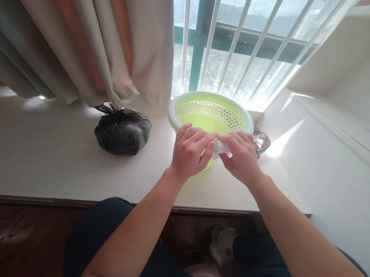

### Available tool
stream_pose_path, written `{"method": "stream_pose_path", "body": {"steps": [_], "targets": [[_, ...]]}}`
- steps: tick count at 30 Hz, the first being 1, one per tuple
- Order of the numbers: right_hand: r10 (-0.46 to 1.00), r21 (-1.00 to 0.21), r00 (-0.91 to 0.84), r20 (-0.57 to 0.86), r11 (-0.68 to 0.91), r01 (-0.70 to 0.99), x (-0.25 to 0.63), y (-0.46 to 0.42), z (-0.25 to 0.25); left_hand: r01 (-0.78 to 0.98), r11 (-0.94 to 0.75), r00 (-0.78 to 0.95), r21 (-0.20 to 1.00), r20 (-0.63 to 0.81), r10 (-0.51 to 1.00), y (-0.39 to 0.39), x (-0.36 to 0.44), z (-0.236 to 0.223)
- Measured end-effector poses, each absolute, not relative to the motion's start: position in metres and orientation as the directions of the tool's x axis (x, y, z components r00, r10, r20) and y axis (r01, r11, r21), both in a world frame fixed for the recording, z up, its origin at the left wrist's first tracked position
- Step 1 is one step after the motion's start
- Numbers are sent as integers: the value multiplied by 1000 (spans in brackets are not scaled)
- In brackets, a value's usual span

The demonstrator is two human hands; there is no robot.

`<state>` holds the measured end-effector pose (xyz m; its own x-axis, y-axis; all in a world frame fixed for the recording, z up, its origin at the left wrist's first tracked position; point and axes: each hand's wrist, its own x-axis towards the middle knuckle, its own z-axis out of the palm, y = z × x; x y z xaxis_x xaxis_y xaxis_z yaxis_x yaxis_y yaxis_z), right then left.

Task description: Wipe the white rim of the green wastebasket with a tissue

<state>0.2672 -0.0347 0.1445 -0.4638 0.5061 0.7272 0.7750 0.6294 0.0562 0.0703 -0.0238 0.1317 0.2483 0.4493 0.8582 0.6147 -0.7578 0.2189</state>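
Note:
Both of my hands meet over the near rim of a light-green plastic basket (199,122) with a perforated wall. Between their fingertips is a small whitish object (223,146) with a pale greenish left end; its kind cannot be made out. My right hand (241,153) pinches the white part between thumb and fingers. At the greenish end, the thumb and fingertips of my left hand (190,150) are closed, its other fingers bent over the basket rim. The lower part of the basket is mostly hidden behind my hands.
On the pale ledge (46,152) to the left sits a knotted black plastic bag (123,132). Crumpled dark plastic (261,141) shows just right of the basket. Behind stand a curtain (102,43) and a barred window (229,42). A white wall (337,144) bounds the right side.

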Motion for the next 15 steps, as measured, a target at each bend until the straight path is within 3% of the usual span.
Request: {"method": "stream_pose_path", "body": {"steps": [15], "targets": [[610,-7,-438,661,589,808,260,-30,147,602,-730,187,324,832,523,-35,70,142]]}}
